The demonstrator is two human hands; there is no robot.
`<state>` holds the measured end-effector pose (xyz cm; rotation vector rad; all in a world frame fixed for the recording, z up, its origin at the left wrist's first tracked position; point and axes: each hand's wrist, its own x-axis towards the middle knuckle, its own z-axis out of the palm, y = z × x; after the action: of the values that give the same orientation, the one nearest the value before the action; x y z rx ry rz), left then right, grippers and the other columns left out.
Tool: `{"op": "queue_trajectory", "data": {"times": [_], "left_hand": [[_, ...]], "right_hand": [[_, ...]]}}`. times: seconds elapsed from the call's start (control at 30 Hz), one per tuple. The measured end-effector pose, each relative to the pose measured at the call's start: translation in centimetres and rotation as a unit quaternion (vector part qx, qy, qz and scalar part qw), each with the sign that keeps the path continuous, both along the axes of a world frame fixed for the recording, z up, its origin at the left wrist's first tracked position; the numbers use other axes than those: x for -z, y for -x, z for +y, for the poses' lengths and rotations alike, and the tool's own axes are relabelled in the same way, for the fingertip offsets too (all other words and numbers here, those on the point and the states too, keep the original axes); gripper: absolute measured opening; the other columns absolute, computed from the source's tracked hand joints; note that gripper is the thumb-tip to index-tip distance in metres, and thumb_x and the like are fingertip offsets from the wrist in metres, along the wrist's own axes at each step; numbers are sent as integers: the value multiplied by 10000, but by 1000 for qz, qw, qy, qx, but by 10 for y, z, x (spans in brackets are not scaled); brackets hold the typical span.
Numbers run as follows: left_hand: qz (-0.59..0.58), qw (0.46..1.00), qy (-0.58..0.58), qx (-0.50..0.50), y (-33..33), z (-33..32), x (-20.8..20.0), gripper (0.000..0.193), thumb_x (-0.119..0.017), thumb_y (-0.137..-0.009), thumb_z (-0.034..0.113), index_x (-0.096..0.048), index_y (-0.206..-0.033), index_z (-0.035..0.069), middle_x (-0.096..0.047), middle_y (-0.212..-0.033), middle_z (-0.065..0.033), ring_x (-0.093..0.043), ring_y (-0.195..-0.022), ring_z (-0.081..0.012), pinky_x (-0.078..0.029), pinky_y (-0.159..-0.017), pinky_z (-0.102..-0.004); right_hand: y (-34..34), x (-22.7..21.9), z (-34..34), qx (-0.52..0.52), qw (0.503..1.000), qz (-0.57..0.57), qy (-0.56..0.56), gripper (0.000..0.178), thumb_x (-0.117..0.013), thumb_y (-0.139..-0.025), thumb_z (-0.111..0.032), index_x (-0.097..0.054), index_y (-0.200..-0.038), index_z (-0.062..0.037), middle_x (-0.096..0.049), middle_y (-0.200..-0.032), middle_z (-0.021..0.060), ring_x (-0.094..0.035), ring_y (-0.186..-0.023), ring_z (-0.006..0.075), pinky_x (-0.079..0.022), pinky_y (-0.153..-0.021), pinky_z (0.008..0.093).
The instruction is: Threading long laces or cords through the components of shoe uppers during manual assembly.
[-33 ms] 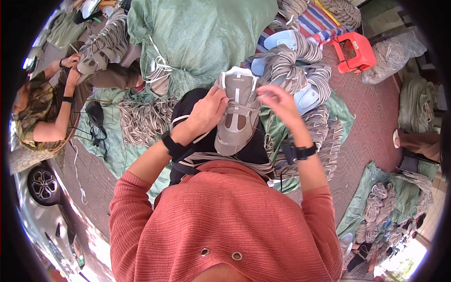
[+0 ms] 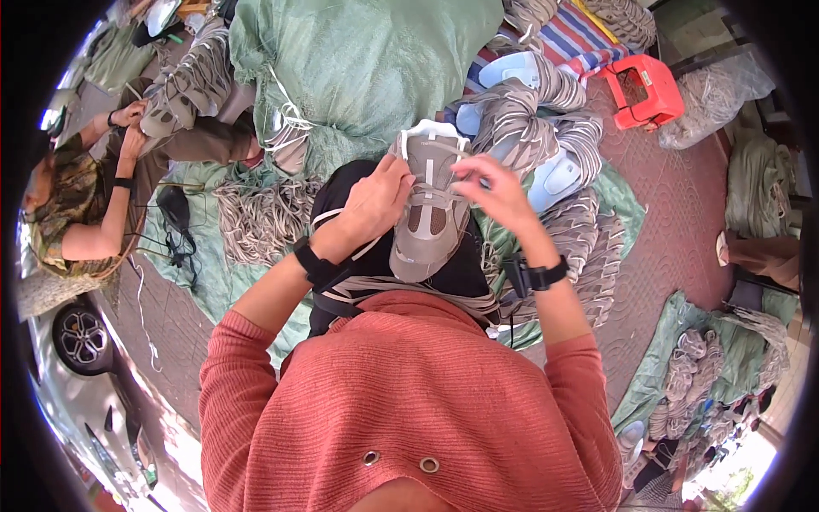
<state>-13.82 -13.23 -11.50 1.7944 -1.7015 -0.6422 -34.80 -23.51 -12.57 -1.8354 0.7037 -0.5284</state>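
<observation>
Grey-brown sneaker (image 2: 426, 243) front and centre, folks, lying on the black-trousered lap (image 2: 337, 192), toe toward the wearer's body, white-lined opening pointing away! Left hand (image 2: 375, 205) has it along the left side, fingers wrapped over the upper, thumb pressed down near the lacing: that's a firm clasp. Across on the right edge, the right hand (image 2: 497, 194) is up by the collar, fingers bent and bunched close together beside the tongue (image 2: 429, 166); whether they're pinching a lace, I can't tell from here. Black bands on both wrists, salmon ribbed sweater (image 2: 409, 367) filling the near side, and pale laces (image 2: 358, 290) trailing over the lap.

Look just beyond: a big green sack (image 2: 358, 68) bulges right past the shoe. On the right, a pile of grey-striped shoes (image 2: 559, 175) shows light-blue soles, and farther out sits a red-orange plastic stool (image 2: 670, 98), near a clear plastic bag (image 2: 712, 102). Over on the left, a heap of loose laces (image 2: 256, 213) lies on green sheeting (image 2: 205, 286), with a black item (image 2: 173, 207) beside it, too small to make out. Farther left, a co-worker (image 2: 81, 213) in a patterned top has both hands on another shoe (image 2: 166, 117), and behind that person, a car wheel (image 2: 81, 337) gleams at the edge of the paving!
</observation>
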Motion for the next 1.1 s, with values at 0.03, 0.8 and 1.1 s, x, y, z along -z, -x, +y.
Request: {"op": "queue_trajectory", "data": {"times": [0.03,0.8,1.1], "left_hand": [[-5,1000,-5,1,0,-1,-4,169,-524,-883,197,-516,-854,31,-551,-873,-171,-589,-781,-364,-471,-657,-435],[93,977,-148,119,-31,-39,8,119,-641,-798,6,-523,-782,9,-512,-722,18,-471,-677,-53,-401,-591,-240],[158,983,-96,22,-52,10,13,194,-443,-938,159,-528,-841,14,-472,-711,-66,-468,-694,-173,-408,-679,-294]], "right_hand": [[-10,1,6,1,1000,-5,-5,238,-674,-791,-152,-630,-1010,-70,-590,-940,12,-554,-781,122,-432,-752,259],[-19,15,-23,-194,978,59,55,151,-639,-793,-139,-557,-817,-14,-453,-822,64,-477,-739,195,-405,-666,315],[-10,-7,4,-41,968,170,177,202,-638,-819,-179,-570,-761,2,-532,-730,98,-537,-654,264,-404,-581,338]]}}
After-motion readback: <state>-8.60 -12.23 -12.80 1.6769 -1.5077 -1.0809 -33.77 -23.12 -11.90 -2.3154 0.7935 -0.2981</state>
